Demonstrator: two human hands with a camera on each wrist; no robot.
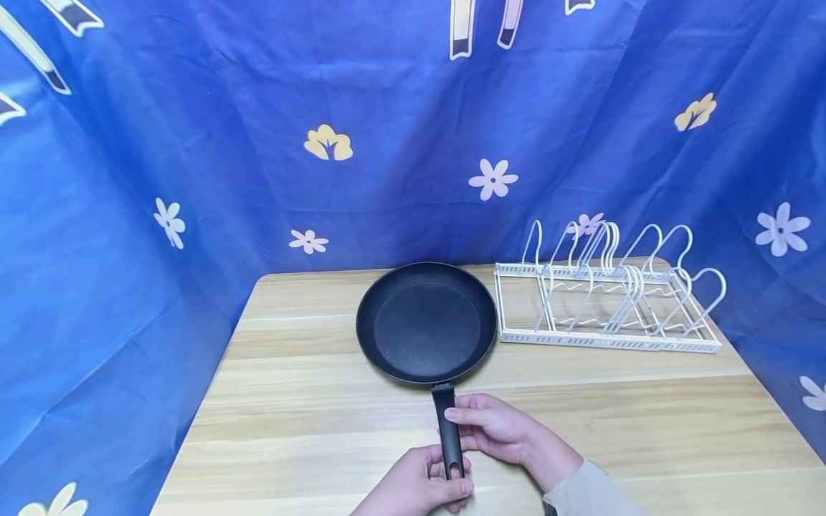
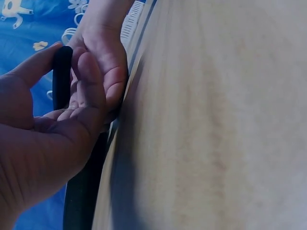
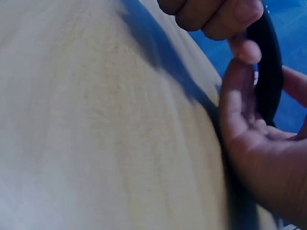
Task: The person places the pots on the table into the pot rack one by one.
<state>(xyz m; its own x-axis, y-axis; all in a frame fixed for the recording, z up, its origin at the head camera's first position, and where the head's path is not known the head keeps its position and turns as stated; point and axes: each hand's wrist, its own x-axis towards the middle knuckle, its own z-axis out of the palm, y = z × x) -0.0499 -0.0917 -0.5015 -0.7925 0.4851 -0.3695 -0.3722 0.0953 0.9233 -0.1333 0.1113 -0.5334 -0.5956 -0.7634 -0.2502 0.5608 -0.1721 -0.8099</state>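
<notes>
A black frying pan [image 1: 427,324] lies face up in the head view, its handle [image 1: 448,428] pointing toward me. My left hand [image 1: 418,481] pinches the handle's end, thumb on top and fingers underneath. Farther up, from the right side, my right hand [image 1: 498,430] holds the same handle with its thumb laid over the top. Both wrist views show the handle in side view, a dark bar between thumb and fingers of the left hand [image 2: 57,124] and the right hand [image 3: 268,148]. The handle stands clear of the tabletop there.
A white wire rack [image 1: 609,342] with upright loops stands at the back right of the wooden table [image 1: 303,401], close to the pan's right rim. Blue patterned cloth [image 1: 400,201] hangs behind the table and along its sides.
</notes>
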